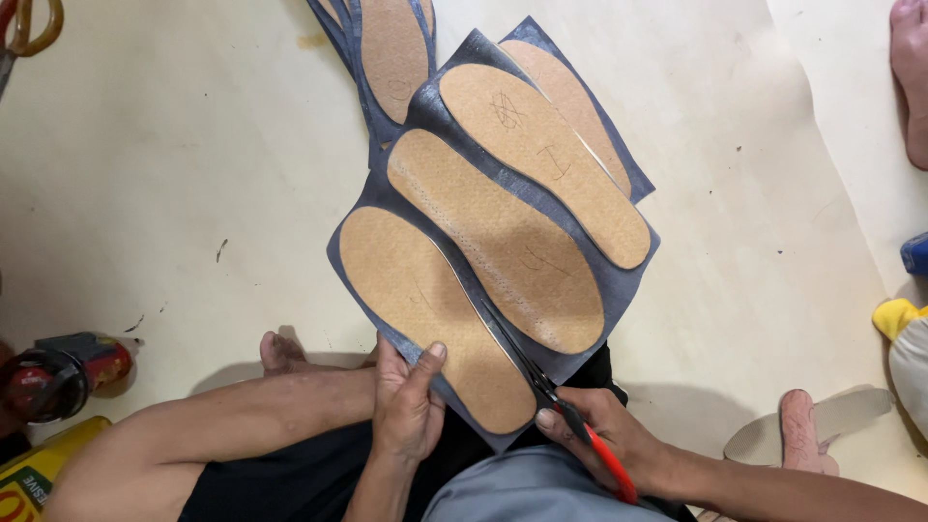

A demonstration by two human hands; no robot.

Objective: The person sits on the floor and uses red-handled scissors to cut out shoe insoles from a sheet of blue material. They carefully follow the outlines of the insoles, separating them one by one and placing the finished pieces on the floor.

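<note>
A dark grey sheet (590, 348) carries three tan sole-shaped insoles glued side by side: a left one (416, 300), a middle one (493, 237) and a right one (546, 159). My left hand (406, 401) grips the sheet's near edge, thumb on the left insole. My right hand (604, 440) holds red-handled scissors (556, 401). Their blades sit in the dark strip between the left and middle insoles.
More dark sheets with tan insoles (391, 48) lie behind on the cream floor (174, 164). A red and black tool (58, 372) and a yellow tin (39, 474) sit at left. Orange-handled scissors (29, 29) are top left. Another person's foot (909, 77) is at right; a loose cut insole (812, 425) lies near it.
</note>
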